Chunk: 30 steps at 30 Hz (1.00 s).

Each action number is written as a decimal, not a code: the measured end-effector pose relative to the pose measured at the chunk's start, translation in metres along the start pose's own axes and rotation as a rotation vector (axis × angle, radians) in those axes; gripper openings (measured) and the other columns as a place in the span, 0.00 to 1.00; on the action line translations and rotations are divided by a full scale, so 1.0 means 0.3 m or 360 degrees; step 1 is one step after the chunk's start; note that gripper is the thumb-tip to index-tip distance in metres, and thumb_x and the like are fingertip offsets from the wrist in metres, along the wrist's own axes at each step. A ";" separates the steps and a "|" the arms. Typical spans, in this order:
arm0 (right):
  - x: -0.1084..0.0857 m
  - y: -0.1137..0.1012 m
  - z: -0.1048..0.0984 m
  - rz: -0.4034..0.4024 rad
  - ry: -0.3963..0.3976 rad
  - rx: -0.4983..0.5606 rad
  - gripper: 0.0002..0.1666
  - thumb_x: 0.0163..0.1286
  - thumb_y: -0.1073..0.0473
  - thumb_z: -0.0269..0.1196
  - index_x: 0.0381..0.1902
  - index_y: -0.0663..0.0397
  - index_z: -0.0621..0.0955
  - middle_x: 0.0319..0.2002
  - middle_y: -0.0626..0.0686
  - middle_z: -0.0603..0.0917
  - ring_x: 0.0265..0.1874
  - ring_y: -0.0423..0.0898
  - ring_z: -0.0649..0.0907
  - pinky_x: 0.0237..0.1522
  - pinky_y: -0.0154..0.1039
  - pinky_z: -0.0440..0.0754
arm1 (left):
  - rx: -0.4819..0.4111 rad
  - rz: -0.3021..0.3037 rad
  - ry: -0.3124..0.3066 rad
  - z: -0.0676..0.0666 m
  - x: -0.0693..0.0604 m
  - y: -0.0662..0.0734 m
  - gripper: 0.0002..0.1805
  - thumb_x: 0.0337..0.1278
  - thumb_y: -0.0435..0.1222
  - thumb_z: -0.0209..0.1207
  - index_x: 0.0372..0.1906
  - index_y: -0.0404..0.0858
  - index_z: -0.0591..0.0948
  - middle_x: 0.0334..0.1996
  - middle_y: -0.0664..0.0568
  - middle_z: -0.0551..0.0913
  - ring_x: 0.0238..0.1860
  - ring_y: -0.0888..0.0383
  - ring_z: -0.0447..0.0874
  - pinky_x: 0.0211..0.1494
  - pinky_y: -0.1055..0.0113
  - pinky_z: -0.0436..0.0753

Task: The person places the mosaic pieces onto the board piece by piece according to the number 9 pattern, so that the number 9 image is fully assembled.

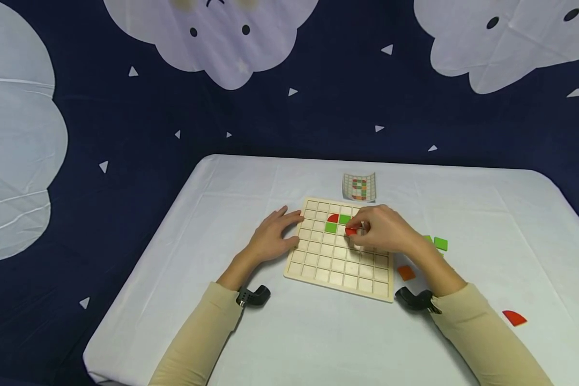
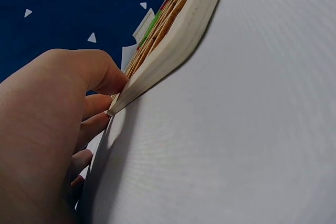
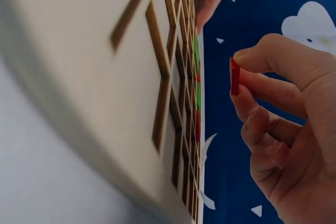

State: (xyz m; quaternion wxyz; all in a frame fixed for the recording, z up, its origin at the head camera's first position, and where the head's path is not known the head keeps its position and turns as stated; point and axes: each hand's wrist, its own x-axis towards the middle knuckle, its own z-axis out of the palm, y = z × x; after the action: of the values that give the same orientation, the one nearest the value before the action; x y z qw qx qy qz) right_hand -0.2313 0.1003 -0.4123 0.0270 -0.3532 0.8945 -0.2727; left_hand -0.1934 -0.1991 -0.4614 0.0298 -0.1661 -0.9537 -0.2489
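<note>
In the head view a wooden grid board [image 1: 338, 265] lies on the table. My right hand [image 1: 386, 228] pinches a small red tile [image 1: 350, 231] between thumb and fingers above the grid. The right wrist view shows that red tile [image 3: 234, 76] edge-on, apart from the board [image 3: 94, 77]. Set in the upper cells are a red quarter-round tile [image 1: 333, 218], a green square tile [image 1: 344, 219] and another green tile [image 1: 331, 228]; my right hand partly covers the cells beside them. My left hand [image 1: 270, 236] touches the board's left edge, thumb and fingers spread along it.
Behind the board lies a patterned card [image 1: 359, 187] with a coloured grid. To the right, partly behind my right forearm, are green tiles [image 1: 440, 244], an orange tile [image 1: 406, 273] and a red quarter-round piece [image 1: 514, 318] on the white tablecloth [image 1: 318, 343].
</note>
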 end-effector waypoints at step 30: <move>0.090 -0.069 0.042 -0.0042 -0.0017 0.0039 0.12 0.52 0.52 0.70 0.36 0.44 0.89 0.37 0.41 0.84 0.18 0.38 0.77 0.35 0.41 0.79 | -0.0015 0.0025 0.0008 -0.007 -0.002 0.001 0.29 0.53 0.45 0.56 0.64 0.49 0.75 0.68 0.62 0.67 0.74 0.55 0.49 0.74 0.59 0.48</move>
State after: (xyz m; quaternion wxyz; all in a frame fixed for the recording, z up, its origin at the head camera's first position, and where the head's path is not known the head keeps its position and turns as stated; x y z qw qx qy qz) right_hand -0.2356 0.0644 -0.4085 0.0325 -0.3662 0.8862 -0.2820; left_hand -0.1929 -0.2000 -0.4596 0.0334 -0.1731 -0.9511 -0.2534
